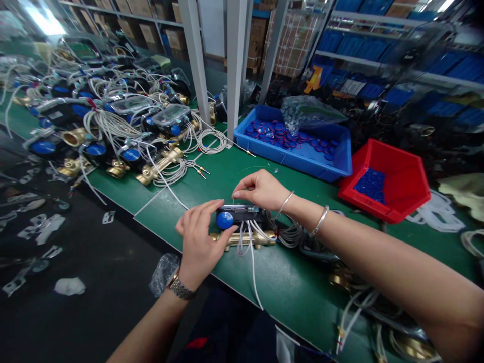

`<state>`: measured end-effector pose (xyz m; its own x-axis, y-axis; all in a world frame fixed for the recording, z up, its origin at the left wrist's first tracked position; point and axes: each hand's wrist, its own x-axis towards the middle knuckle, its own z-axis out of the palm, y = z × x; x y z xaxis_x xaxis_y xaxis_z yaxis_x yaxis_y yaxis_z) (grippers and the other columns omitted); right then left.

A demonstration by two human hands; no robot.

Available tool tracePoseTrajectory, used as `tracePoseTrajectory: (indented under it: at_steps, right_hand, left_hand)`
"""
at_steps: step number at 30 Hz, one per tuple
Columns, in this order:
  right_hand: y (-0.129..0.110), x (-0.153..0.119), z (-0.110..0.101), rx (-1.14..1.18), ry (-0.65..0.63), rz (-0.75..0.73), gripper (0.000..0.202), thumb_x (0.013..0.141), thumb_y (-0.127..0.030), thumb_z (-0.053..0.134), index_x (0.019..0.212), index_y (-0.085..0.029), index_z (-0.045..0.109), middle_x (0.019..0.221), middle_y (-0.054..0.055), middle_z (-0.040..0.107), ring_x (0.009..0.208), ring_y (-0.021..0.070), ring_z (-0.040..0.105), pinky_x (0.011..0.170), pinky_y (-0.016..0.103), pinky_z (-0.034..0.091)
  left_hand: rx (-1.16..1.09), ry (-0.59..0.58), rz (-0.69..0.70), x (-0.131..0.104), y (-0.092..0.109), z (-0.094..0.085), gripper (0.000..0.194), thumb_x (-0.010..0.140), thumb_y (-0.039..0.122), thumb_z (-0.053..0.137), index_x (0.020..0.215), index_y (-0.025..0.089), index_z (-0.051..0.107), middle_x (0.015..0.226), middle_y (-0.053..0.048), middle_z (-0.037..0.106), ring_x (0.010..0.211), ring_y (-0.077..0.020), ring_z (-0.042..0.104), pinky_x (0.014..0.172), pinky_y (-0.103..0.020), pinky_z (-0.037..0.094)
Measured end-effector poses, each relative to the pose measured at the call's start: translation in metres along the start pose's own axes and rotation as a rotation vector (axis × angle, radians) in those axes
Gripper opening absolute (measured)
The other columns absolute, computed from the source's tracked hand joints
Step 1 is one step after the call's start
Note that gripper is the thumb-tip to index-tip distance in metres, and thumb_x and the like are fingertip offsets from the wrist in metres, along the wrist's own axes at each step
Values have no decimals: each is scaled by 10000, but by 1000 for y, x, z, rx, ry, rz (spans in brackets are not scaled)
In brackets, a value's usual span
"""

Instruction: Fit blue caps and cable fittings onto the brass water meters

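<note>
A brass meter with a black housing (242, 214), a round blue cap (225, 220) and pale grey cables lies in front of me on the green table. My left hand (202, 232) grips the left end of its housing, fingers over the top and thumb below the blue cap. Above the housing's upper edge, my right hand (262, 190) pinches a thin wire (233, 200) between thumb and forefinger. The wire's lower end meets the housing, but how it is threaded is too small to tell. The brass pipe (245, 239) runs along the meter's near side.
Many similar meters (132, 155) with coiled cables crowd the table's left. A blue bin (295, 162) of blue discs and a red bin (410, 194) of small blue parts stand behind at right. More brass fittings (342, 280) lie near my right forearm. Grey posts (234, 65) rise behind.
</note>
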<state>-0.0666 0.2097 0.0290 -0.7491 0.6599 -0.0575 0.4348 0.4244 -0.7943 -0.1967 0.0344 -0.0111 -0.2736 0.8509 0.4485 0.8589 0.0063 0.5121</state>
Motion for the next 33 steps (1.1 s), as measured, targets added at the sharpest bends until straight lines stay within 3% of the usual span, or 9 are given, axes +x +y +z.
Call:
tracePoseTrajectory:
  at_steps: [6, 8, 11, 14, 17, 22, 25, 29, 33]
  right_hand:
    - [-6, -9, -5, -43, -107, -87, 122, 845, -247, 700, 845, -176, 800, 744, 4, 731, 673, 124, 600, 622, 239, 385]
    - [-9, -10, -6, -99, -111, -129, 156, 879, -287, 676, 931, -185, 782, 730, -9, 693, 658, 118, 571, 615, 239, 360]
    - [-12, -9, -4, -182, 13, -136, 237, 977, -295, 537, 1104, -174, 696, 799, 1, 662, 709, 131, 560, 650, 247, 358]
    - [-14, -5, -1, -216, 109, -79, 190, 961, -200, 526, 1114, -164, 632, 829, 8, 647, 745, 138, 568, 686, 249, 369]
    - [-20, -3, 1, -226, 28, -112, 224, 888, -138, 600, 1109, -173, 619, 746, -27, 603, 703, 134, 552, 666, 240, 365]
    - [-32, -3, 3, -263, -126, -225, 304, 861, -76, 582, 1151, -157, 621, 783, -18, 607, 727, 133, 545, 691, 237, 375]
    - [-34, -4, 5, -272, -136, -214, 306, 864, -72, 579, 1153, -159, 623, 785, -17, 610, 727, 133, 544, 692, 238, 377]
    - [-35, -6, 5, -263, -139, -216, 279, 881, -99, 609, 1152, -160, 627, 804, -15, 625, 730, 124, 549, 696, 232, 375]
    - [-36, -9, -12, -313, -131, -219, 217, 905, -215, 662, 1110, -146, 654, 762, -18, 605, 689, 118, 525, 660, 237, 352]
  left_hand:
    - [-1, 12, -3, 0, 0, 1, 508, 843, 401, 749, 1300, 273, 567, 1300, -73, 653, 1197, -302, 566, 1026, -468, 364]
    - [-2, 18, 7, 0, 0, 2, 513, 839, 400, 753, 1300, 271, 567, 1297, -69, 654, 1196, -297, 566, 1026, -464, 369]
    - [-1, 27, 25, 0, -2, 4, 513, 840, 387, 755, 1302, 269, 567, 1299, -61, 652, 1197, -288, 561, 1033, -459, 373]
    - [-32, 47, 37, 1, -4, 8, 503, 837, 366, 758, 1288, 250, 568, 1288, -68, 651, 1196, -280, 563, 1044, -453, 385]
    - [-86, 62, 51, 1, -6, 11, 496, 829, 353, 764, 1265, 227, 565, 1257, -78, 655, 1183, -271, 574, 1050, -444, 405]
    - [-124, 99, 60, 2, -2, 11, 472, 829, 370, 766, 1239, 232, 578, 1246, -79, 648, 1194, -264, 575, 1061, -450, 419]
    - [-100, 141, 81, 3, 2, 9, 393, 817, 373, 779, 1163, 252, 638, 1256, -76, 630, 1197, -263, 568, 1050, -458, 431]
    - [-73, 162, 113, 6, 4, 2, 141, 854, 319, 748, 989, 280, 736, 1215, -60, 643, 1161, -247, 578, 1009, -443, 451]
    - [-174, 154, 90, 10, 4, -7, 51, 903, 261, 689, 861, 248, 714, 1067, -29, 726, 1096, -225, 595, 1024, -448, 448]
